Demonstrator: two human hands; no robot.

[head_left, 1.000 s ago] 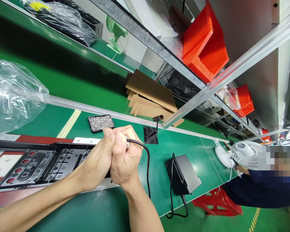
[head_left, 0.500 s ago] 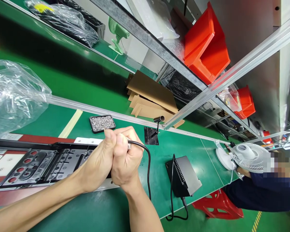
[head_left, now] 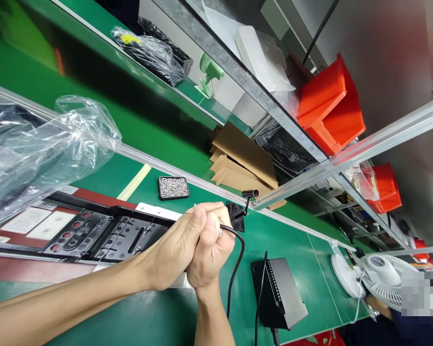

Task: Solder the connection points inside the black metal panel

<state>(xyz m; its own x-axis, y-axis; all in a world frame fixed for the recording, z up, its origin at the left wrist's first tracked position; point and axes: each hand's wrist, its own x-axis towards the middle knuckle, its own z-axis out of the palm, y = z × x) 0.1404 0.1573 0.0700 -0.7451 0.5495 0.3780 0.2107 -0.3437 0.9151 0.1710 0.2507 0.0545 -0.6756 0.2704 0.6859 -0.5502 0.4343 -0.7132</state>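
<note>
My left hand point(head_left: 175, 250) and my right hand point(head_left: 211, 252) are closed and pressed together above the bench. A black cable point(head_left: 242, 247) comes out of my right fist, with a bit of pale metal showing where it leaves the fingers. Whatever my left fingers hold is hidden by both hands. Below and left of them lies a long black plastic frame point(head_left: 110, 235) with ribs and holes, resting on a red and white base. A small black tray point(head_left: 173, 188) full of tiny metal parts sits just beyond the hands.
A black box-shaped device point(head_left: 281, 293) with cables stands to the right. Behind it are a white fan point(head_left: 382, 281) and a person's dark sleeve point(head_left: 389, 331). Clear plastic wrap point(head_left: 75, 139) lies at left. Flat cardboard point(head_left: 243, 151) and a red bin point(head_left: 332, 103) are beyond the rail.
The view has turned, so the scene sits further right and lower, and more of the black frame shows. Both hands stay clasped with the cable coming out of my right fist.
</note>
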